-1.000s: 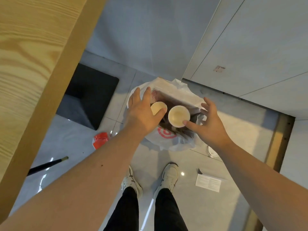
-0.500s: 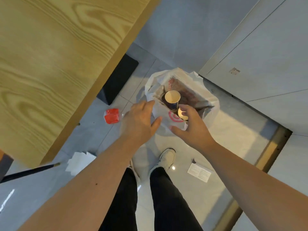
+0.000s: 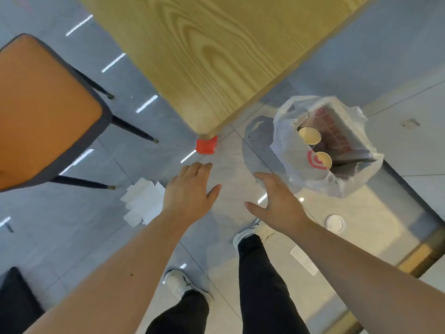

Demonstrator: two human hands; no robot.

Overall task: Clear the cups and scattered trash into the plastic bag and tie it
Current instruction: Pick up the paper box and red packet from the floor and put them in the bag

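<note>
A white plastic bag (image 3: 286, 150) with a red logo stands open on the floor at the right. Two paper cups, one (image 3: 309, 135) behind the other (image 3: 323, 160), sit upright inside it beside a brown printed box (image 3: 337, 141). My left hand (image 3: 190, 191) hovers empty with fingers spread, left of the bag. My right hand (image 3: 277, 201) is also empty and spread, just below the bag's near edge. A crumpled red wrapper (image 3: 206, 145) lies by the table corner. White paper napkins (image 3: 142, 203) lie left of my left hand.
A wooden table (image 3: 216, 56) fills the upper middle. An orange chair (image 3: 43, 112) with dark legs stands at the left. A white cup lid (image 3: 335, 223) and a paper receipt (image 3: 304, 260) lie on the tiled floor at the right. My feet stand below.
Both hands have let go of the cups, which now stand in the bag, and drawn back from it. The view has swung left, bringing the chair and napkins into sight.
</note>
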